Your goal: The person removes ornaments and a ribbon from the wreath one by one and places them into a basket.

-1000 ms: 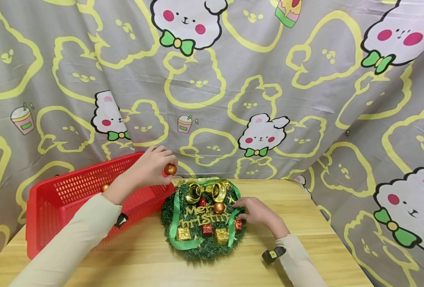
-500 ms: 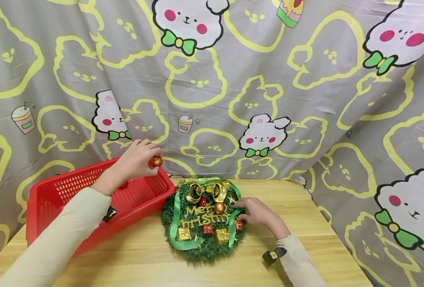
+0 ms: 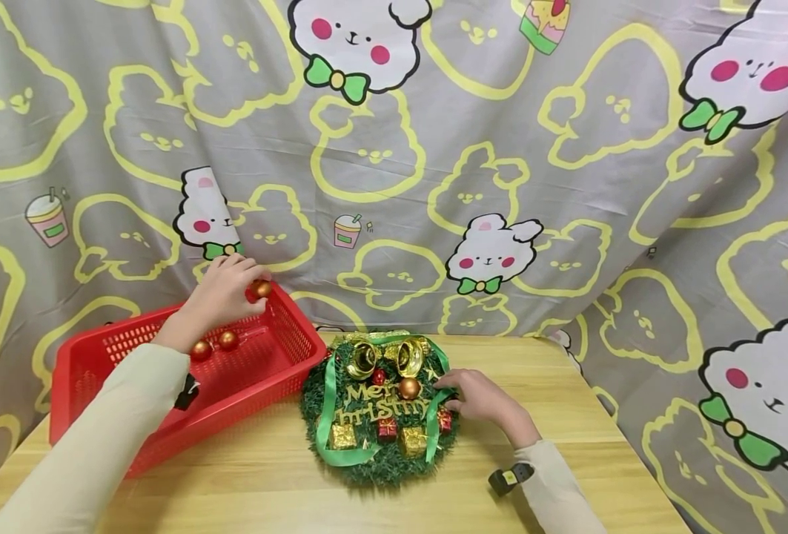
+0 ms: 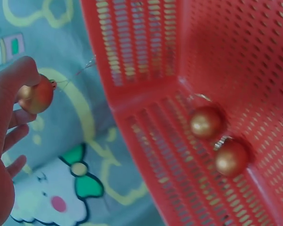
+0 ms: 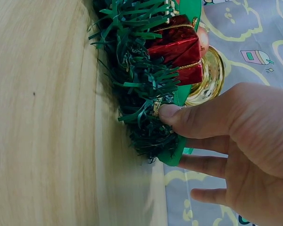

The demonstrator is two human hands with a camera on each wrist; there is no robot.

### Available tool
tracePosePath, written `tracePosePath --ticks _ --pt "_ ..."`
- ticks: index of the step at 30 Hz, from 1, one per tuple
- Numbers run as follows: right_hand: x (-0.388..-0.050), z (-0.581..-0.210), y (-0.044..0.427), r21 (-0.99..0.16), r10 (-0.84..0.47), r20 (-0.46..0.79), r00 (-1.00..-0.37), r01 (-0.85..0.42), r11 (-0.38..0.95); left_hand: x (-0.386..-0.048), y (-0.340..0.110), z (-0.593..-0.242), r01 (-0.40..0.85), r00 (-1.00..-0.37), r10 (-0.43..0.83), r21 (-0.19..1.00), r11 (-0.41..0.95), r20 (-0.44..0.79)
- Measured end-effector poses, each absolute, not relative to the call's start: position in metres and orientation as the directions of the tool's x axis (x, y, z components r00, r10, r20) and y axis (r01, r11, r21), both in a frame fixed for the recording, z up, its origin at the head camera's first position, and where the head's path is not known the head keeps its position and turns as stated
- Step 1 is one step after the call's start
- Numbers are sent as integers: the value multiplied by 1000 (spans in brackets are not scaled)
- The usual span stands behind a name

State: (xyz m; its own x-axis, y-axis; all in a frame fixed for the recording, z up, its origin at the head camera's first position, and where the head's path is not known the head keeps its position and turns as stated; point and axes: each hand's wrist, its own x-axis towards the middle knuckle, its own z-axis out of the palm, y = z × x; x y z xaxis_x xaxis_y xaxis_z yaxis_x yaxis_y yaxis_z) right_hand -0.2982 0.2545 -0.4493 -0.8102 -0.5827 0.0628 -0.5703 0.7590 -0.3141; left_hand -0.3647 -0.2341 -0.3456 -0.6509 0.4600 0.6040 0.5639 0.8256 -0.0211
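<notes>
In the head view my left hand (image 3: 223,293) is over the far side of the red plastic basket (image 3: 253,405), pinching a copper-coloured Christmas bauble (image 3: 261,288). A thin loop of string trails from that bauble's cap in the left wrist view. Two matching baubles, one (image 3: 201,350) beside the other (image 3: 228,340), lie on the basket floor. My right hand (image 3: 483,400) grips the right edge of a green Christmas wreath (image 3: 373,473), thumb on top by the green ribbon (image 5: 172,153); its fingertips are partly hidden behind the wreath.
On the wreath sit gold bells (image 3: 409,358), a copper bauble (image 3: 410,388), gold lettering (image 3: 383,406) and small wrapped boxes (image 3: 414,441). Both basket and wreath rest on a wooden table (image 3: 534,356). A grey patterned curtain (image 3: 394,222) hangs close behind.
My left hand has moved leftward with its bauble, from beside the wreath to over the basket. Two baubles in the basket have come into view. My right hand stays at the wreath.
</notes>
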Motion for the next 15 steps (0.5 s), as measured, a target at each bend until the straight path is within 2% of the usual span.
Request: tracePosePath --ticks 7,15 --pt "-298 -449 255 -317 -577 60 -814 -564 762 -375 -251 -361 533 -648 421 -17 846 635" --pt "-297 -448 253 -338 -568 51 -822 -549 764 -380 -260 -378 501 -682 446 -74 862 579"
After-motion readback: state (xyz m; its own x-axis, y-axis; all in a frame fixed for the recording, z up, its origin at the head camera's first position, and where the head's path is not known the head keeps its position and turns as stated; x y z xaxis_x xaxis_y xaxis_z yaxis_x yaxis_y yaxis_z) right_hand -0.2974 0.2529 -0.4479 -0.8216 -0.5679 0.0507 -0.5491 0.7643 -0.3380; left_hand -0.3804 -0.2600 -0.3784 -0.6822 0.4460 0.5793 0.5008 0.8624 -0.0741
